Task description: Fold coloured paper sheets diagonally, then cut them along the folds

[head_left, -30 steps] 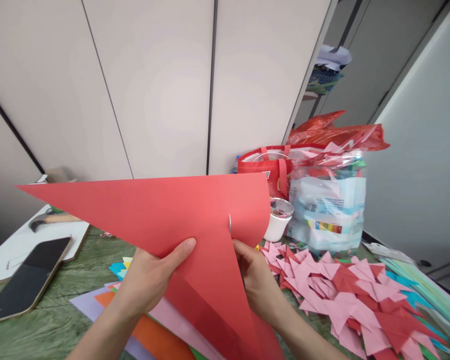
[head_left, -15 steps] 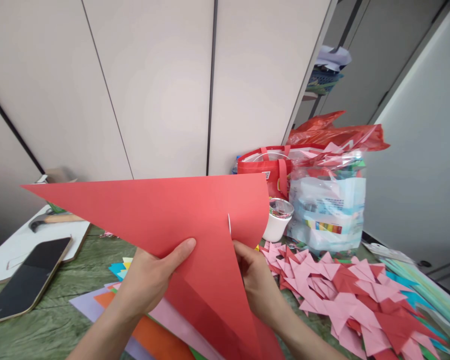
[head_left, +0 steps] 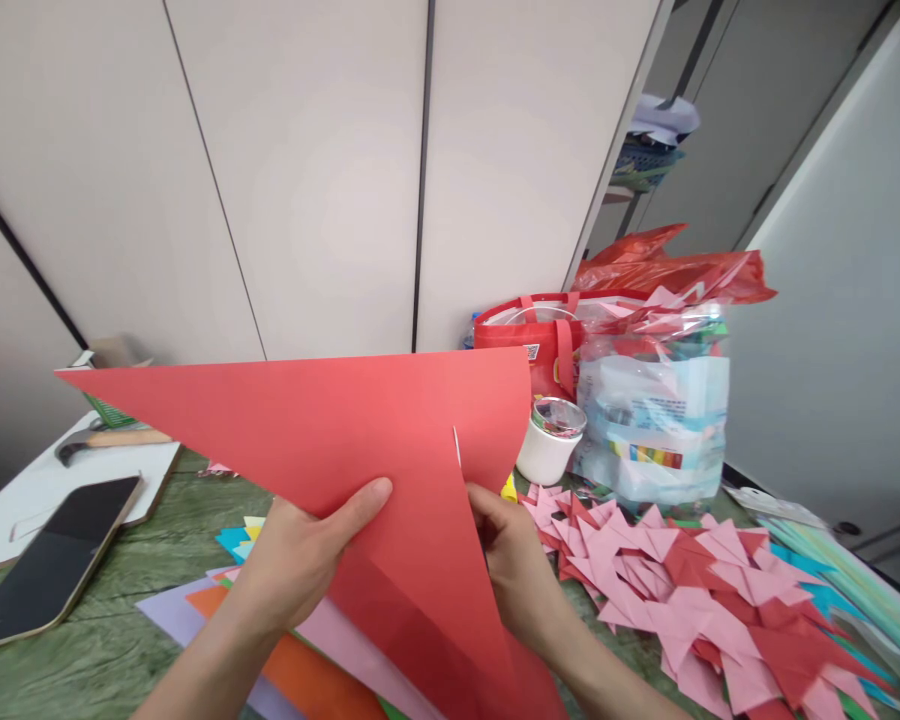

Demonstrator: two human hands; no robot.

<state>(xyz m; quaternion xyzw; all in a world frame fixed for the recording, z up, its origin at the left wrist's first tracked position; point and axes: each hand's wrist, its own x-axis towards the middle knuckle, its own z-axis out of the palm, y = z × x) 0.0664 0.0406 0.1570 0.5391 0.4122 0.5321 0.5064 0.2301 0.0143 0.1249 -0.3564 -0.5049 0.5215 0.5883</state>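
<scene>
red paper (head_left: 420, 410) — partly slit, held aloft

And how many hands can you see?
2. The left hand holds the red paper, thumb in front; the right hand is at the cut edge. Some fingers are hidden behind the paper.

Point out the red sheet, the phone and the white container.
Red sheet (head_left: 390, 425): head view, on its broad upper face.
Phone (head_left: 58, 558): head view, on the middle of its dark screen.
White container (head_left: 546, 456): head view, on its white side, below the rim.
</scene>
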